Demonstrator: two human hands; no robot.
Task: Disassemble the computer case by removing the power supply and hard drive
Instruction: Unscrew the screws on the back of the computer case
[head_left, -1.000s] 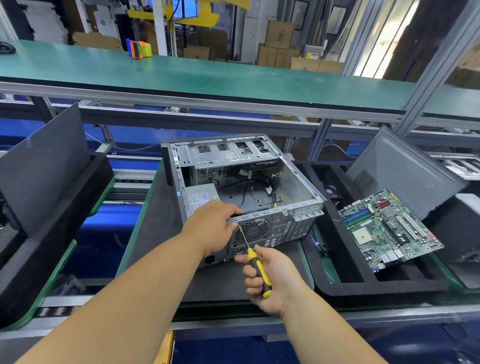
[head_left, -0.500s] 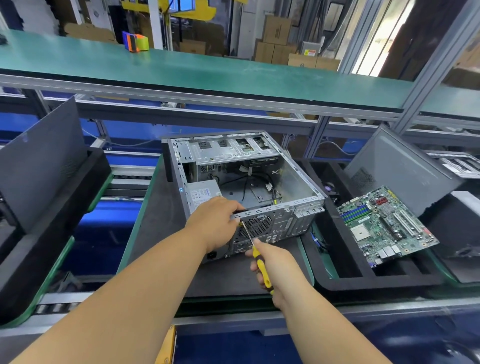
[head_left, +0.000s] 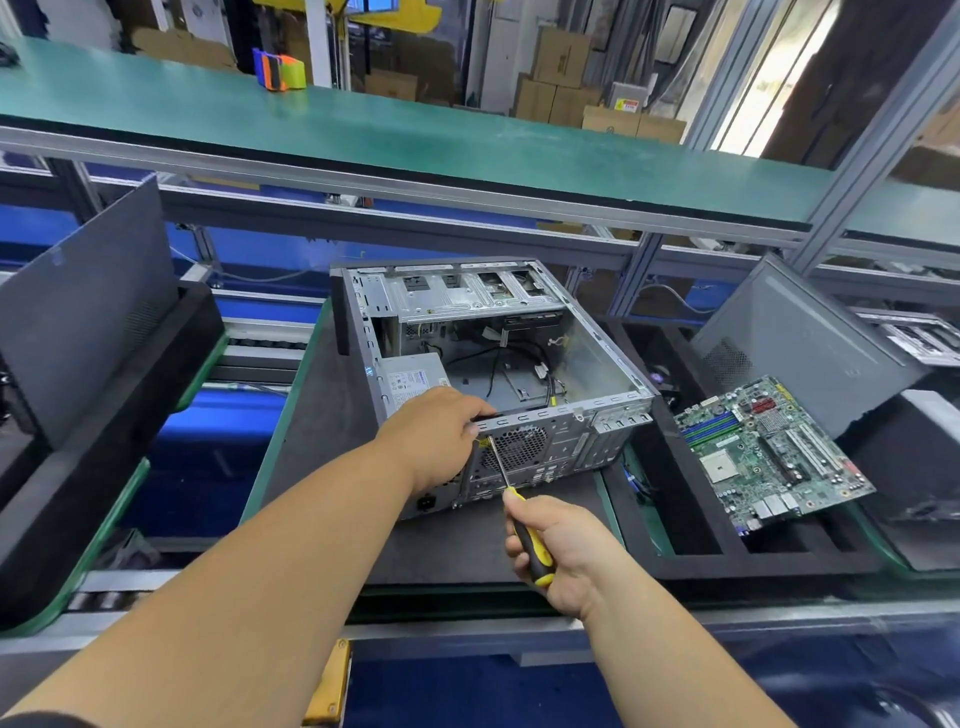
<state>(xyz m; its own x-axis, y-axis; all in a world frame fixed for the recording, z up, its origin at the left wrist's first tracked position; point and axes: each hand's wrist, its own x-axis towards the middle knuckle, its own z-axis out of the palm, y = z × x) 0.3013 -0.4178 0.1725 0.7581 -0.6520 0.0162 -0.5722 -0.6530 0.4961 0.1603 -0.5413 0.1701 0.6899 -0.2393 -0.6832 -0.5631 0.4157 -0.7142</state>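
1. Head view: An open computer case lay on its side on a dark foam pad at a conveyor workstation, its open side facing up and its rear panel toward the person.
2. The power supply sat inside the case at the near-left corner, its white label upward, with loose black cables trailing across the case floor beside it.
3. The drive cage spanned the far end of the case; whether a hard drive sat in it could not be told.
4. The left hand gripped the top edge of the rear panel, fingers curled over the rim just above the fan grille.
5. The right hand was wrapped around the yellow-and-black handle of a screwdriver, whose tip met the rear panel beside the left hand's fingers.
6. A green motherboard rested tilted in a black foam tray to the right of the case.
7. A grey side panel leaned behind the motherboard, and another dark panel stood at far left.
8. A green-topped shelf ran across above the station, with cardboard boxes stacked beyond it.
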